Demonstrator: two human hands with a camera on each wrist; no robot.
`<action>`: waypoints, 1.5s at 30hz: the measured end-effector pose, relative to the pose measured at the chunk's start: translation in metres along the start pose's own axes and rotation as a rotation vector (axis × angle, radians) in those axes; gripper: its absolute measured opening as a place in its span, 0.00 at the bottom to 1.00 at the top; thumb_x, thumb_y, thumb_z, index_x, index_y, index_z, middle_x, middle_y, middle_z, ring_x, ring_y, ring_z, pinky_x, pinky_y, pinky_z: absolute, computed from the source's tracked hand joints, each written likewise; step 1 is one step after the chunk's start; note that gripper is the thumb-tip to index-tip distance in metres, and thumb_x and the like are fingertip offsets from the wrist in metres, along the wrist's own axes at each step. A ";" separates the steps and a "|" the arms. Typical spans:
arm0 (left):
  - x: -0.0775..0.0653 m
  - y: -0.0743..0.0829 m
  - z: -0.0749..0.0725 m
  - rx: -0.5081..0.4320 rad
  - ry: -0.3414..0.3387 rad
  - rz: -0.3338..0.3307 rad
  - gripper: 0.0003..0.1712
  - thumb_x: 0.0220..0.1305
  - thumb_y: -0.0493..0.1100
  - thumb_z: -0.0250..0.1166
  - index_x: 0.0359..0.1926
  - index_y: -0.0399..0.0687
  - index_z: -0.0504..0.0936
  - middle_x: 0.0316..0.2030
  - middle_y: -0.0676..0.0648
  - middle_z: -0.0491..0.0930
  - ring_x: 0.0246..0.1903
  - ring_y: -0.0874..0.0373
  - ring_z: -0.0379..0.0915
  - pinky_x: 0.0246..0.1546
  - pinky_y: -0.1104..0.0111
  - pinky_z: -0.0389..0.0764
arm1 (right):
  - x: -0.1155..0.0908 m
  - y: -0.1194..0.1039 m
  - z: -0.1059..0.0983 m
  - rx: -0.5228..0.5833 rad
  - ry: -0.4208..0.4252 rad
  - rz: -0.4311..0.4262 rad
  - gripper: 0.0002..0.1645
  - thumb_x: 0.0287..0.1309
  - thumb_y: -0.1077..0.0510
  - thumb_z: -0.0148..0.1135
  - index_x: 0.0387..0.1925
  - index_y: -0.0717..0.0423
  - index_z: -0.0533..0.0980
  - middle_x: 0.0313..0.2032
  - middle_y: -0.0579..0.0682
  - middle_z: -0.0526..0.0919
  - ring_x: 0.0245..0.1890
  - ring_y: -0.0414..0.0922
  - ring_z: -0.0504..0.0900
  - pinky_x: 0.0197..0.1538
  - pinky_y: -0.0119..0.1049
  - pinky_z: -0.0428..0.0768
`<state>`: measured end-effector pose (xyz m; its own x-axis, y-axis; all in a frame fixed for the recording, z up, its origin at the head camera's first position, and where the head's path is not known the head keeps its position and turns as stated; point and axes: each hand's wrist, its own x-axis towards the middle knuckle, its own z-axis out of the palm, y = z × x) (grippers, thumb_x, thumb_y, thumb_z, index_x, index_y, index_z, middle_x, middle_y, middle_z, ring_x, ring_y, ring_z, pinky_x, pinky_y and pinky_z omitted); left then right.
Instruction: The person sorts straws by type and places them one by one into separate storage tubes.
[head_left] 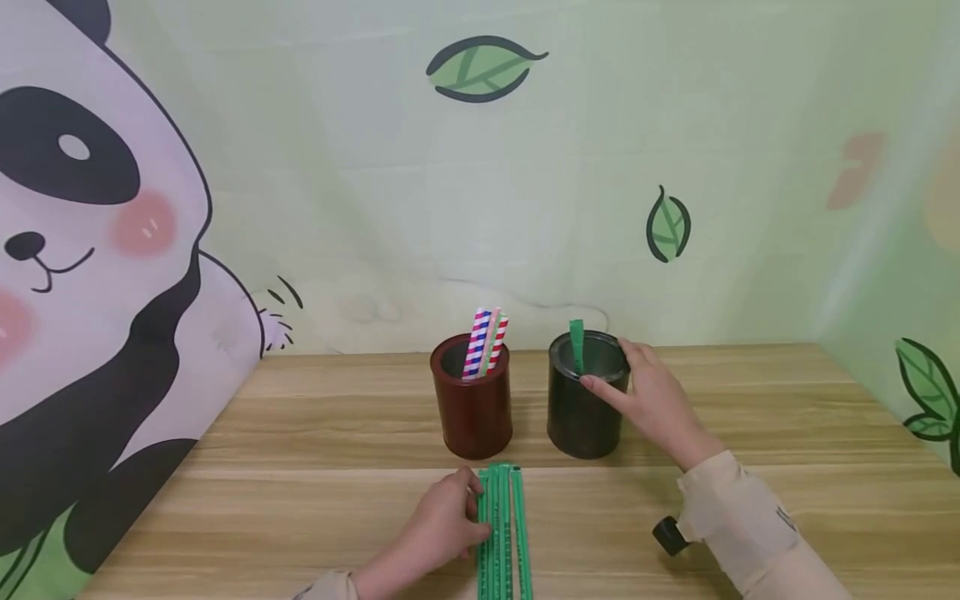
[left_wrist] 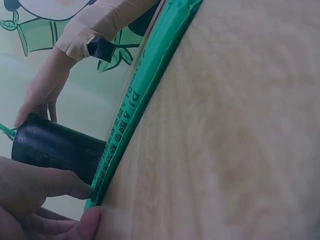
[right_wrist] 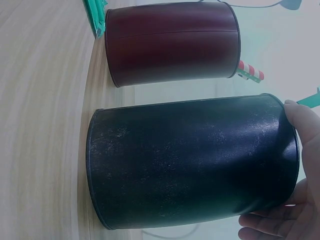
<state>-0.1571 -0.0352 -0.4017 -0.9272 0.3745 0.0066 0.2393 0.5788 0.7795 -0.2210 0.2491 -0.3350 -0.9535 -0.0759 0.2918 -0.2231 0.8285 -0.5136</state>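
A row of long, thin straws in green printed wrappers [head_left: 497, 533] lies on the table. My left hand [head_left: 442, 521] is at the row's left edge, its thumb and curled finger pinching a green-wrapped straw [left_wrist: 131, 107]. Beyond, a black cylindrical cup [head_left: 585, 417] stands upright with one green-wrapped strip [head_left: 577, 342] poking out of its mouth. My right hand [head_left: 660, 400] grips that cup at the rim, thumb on the near side and fingers round the right; in the right wrist view the fingers [right_wrist: 270, 225] curve under its side.
Left of the black cup stands a dark red cup [head_left: 474, 417] holding several striped straws [head_left: 483, 346]. A printed panda backdrop [head_left: 337, 167] rises behind the wooden table [head_left: 322, 433]. A small black device [head_left: 670, 536] sits at my right sleeve.
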 end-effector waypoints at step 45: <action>0.005 0.022 -0.034 -0.165 0.050 0.017 0.17 0.50 0.28 0.62 0.43 0.32 0.71 0.28 0.47 0.72 0.19 0.61 0.69 0.20 0.73 0.75 | -0.001 -0.002 -0.001 -0.018 -0.008 0.007 0.56 0.60 0.31 0.54 0.70 0.72 0.52 0.66 0.71 0.61 0.65 0.67 0.65 0.64 0.62 0.67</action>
<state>-0.1667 -0.0454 -0.3634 -0.9375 0.3445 0.0482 0.2082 0.4449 0.8710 -0.2193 0.2478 -0.3331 -0.9568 -0.0743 0.2811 -0.2124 0.8389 -0.5011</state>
